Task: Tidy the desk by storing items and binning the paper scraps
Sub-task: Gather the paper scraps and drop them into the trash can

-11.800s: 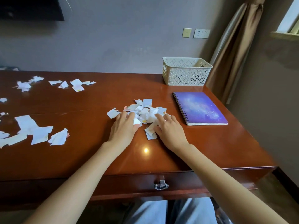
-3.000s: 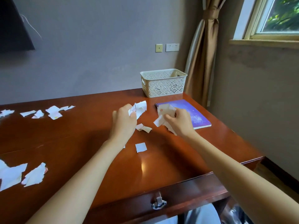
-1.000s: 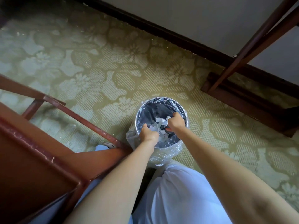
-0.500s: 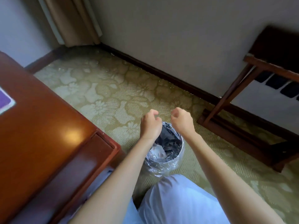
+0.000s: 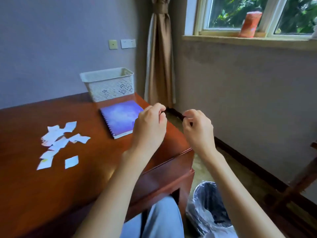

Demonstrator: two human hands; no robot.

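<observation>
Both my hands hover in the air over the right end of the wooden desk (image 5: 82, 182). My left hand (image 5: 149, 124) and my right hand (image 5: 199, 129) have their fingers curled in, and I see nothing held in either. Several white paper scraps (image 5: 60, 140) lie on the desk to the left of my hands. A purple spiral notebook (image 5: 120, 115) lies flat just behind my left hand. On the floor at the lower right stands the bin (image 5: 211, 212), lined with a clear plastic bag.
A white lattice basket (image 5: 108, 83) stands at the desk's back right corner, behind the notebook. A tied brown curtain (image 5: 160, 57) hangs beyond it. A dark wooden rack (image 5: 301, 179) stands at the far right. My knee in light blue trousers (image 5: 159, 219) is beside the bin.
My hands dropped the scraps into the bin and have risen from it to desk height. My view has swung up from the floor to the desk's right end.
</observation>
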